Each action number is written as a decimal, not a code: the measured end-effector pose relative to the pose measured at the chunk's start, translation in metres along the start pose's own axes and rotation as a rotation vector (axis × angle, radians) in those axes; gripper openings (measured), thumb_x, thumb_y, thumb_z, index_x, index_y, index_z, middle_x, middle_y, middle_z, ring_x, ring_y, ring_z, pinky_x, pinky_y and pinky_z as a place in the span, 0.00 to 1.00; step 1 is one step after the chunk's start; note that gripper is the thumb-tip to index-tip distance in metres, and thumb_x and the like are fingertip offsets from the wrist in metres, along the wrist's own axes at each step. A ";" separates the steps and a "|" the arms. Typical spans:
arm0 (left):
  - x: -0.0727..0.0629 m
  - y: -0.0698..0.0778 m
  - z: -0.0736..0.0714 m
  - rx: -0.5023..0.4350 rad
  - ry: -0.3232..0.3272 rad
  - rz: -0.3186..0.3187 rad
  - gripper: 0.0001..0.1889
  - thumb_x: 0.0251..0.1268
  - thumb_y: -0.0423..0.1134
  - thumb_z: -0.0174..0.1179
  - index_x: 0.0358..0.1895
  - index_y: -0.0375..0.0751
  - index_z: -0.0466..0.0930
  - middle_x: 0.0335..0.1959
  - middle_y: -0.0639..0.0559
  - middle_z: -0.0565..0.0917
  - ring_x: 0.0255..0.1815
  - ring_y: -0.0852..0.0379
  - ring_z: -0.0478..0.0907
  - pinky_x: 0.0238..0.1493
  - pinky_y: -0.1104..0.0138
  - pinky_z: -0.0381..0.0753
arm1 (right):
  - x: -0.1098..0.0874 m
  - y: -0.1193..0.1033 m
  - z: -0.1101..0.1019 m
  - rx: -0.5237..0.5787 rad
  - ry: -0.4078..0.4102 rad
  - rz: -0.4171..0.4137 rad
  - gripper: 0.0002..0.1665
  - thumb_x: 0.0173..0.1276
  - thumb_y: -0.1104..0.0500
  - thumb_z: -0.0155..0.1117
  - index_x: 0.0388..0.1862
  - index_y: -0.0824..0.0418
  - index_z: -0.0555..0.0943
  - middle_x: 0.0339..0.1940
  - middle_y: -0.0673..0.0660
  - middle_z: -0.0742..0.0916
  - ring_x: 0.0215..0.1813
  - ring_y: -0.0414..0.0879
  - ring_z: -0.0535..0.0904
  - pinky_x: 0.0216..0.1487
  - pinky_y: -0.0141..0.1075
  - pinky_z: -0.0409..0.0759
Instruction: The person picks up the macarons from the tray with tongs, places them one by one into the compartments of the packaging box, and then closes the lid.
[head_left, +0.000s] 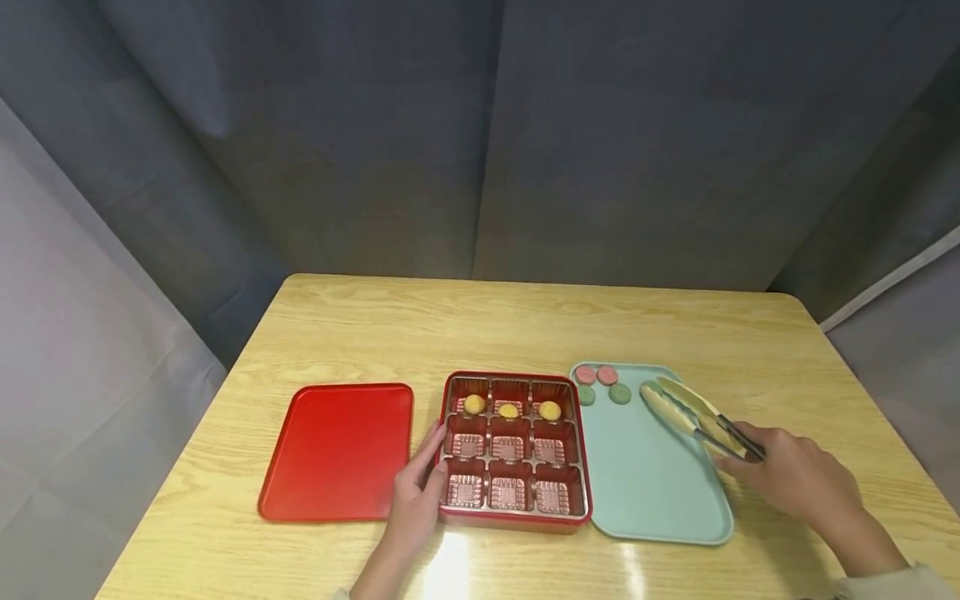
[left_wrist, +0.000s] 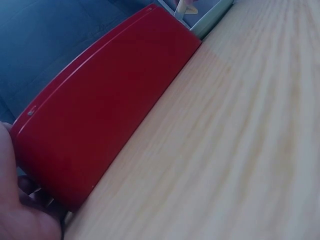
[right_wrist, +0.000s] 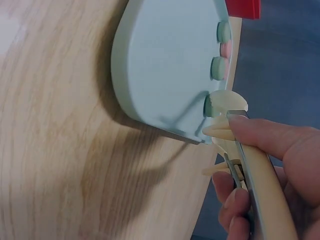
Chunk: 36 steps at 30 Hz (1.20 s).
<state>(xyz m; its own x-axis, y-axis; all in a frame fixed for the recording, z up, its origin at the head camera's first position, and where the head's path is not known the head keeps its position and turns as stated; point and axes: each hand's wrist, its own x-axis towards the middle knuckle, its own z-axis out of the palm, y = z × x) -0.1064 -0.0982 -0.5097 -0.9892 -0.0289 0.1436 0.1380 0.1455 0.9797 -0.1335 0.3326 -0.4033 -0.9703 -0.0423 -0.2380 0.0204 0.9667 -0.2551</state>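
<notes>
a person's left hand [head_left: 416, 496] rests against a red nine-compartment box [left_wrist: 107, 105] as the right hand [head_left: 806, 479] grips cream-tipped tongs [head_left: 670, 412] over a pale green tray [head_left: 637, 483].
at far left, a red square lid [head_left: 341, 454] lies on the wood-grain table [head_left: 225, 450]; next, the left hand's fingers, mostly straight, touch the box's left side. three round yellow sweets [head_left: 508, 411] sit inside, one per back-row compartment. just right of the box, the tray bears two pink macarons [head_left: 586, 376] and two green macarons [head_left: 619, 393] clustered at its back left. near them, the tongs' ends meet a third green macaron [right_wrist: 207, 106] in the right-wrist view; whether they have hold of it cannot be told. at right, the right hand's thumb and curled fingers wrap the tongs' handles.
</notes>
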 end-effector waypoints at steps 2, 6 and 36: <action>0.000 0.001 0.000 -0.011 -0.001 0.002 0.26 0.68 0.29 0.48 0.69 0.44 0.64 0.73 0.46 0.58 0.74 0.49 0.52 0.69 0.76 0.51 | 0.002 0.002 0.001 0.003 -0.006 -0.002 0.52 0.58 0.29 0.56 0.68 0.66 0.65 0.30 0.58 0.81 0.23 0.47 0.67 0.17 0.36 0.59; 0.002 0.000 0.001 -0.032 -0.002 0.029 0.26 0.68 0.28 0.48 0.69 0.41 0.64 0.73 0.44 0.59 0.74 0.46 0.53 0.68 0.76 0.53 | 0.004 0.003 0.001 0.007 -0.023 0.000 0.53 0.59 0.28 0.55 0.69 0.67 0.64 0.32 0.61 0.82 0.23 0.47 0.68 0.17 0.36 0.59; -0.001 0.001 0.000 0.025 0.008 -0.001 0.26 0.68 0.29 0.48 0.69 0.47 0.64 0.73 0.49 0.59 0.74 0.49 0.53 0.72 0.64 0.50 | -0.024 -0.037 -0.008 0.036 0.062 -0.057 0.50 0.54 0.28 0.59 0.67 0.60 0.70 0.39 0.61 0.83 0.26 0.46 0.69 0.18 0.35 0.59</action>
<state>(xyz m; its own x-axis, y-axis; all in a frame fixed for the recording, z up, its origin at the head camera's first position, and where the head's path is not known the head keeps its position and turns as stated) -0.1058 -0.0977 -0.5089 -0.9889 -0.0366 0.1440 0.1358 0.1703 0.9760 -0.1130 0.3001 -0.3810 -0.9831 -0.0806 -0.1643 -0.0280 0.9535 -0.3000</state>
